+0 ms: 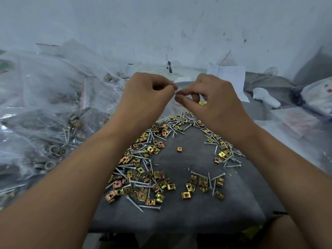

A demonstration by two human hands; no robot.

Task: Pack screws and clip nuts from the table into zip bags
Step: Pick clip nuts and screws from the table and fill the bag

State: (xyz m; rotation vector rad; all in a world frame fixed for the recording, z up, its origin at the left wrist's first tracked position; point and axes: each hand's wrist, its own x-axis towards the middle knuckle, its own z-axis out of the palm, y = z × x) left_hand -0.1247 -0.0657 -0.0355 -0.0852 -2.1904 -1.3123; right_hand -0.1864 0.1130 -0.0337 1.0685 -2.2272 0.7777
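Several brass clip nuts [142, 178] and silver screws [143, 207] lie scattered in a ring on the dark grey table [188, 212]. Above the far end of that heap, my left hand [143, 94] and my right hand [212, 97] are raised close together. Both pinch the top edge of a clear zip bag [177, 90] between thumb and fingertips. The bag is nearly see-through and hangs blurred below the fingers, so I cannot see what it holds.
A big heap of filled clear zip bags [45, 108] covers the left side. White paper [228, 76] and a white object [265, 98] lie at the back right, beside patterned cloth [318, 97]. A stained wall rises behind.
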